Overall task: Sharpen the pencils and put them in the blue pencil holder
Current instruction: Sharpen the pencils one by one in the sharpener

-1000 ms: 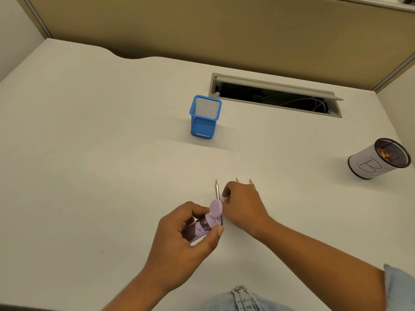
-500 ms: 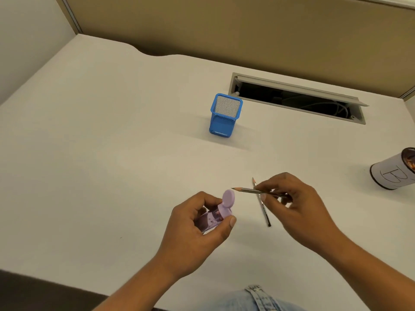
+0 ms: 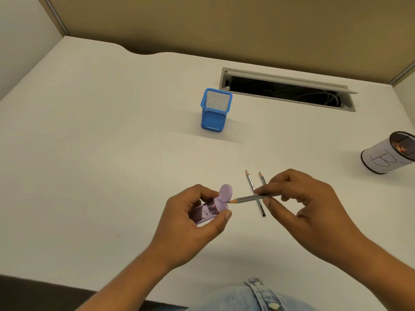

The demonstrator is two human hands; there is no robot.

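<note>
My left hand (image 3: 195, 221) grips a purple sharpener (image 3: 211, 209) with its round lid flipped open. My right hand (image 3: 298, 205) pinches a grey pencil (image 3: 247, 198) held level, its tip pointing left and almost touching the sharpener's mouth. Two more grey pencils lie on the white desk under my right hand, tips pointing away: one pencil (image 3: 252, 187) in full view, the other pencil (image 3: 262, 178) mostly hidden by my fingers. The blue mesh pencil holder (image 3: 214, 117) stands upright farther back, with nothing visible inside it.
A white cup marked "B" (image 3: 386, 156) with a dark mesh rim stands at the right edge. A grey cable slot (image 3: 287, 90) with cables inside is open behind the holder. A tan partition (image 3: 224, 25) closes the back of the white desk (image 3: 101, 142).
My right hand picked one pencil off the desk, turned it sideways and brought its tip to the sharpener. My left hand kept the sharpener and barely moved.
</note>
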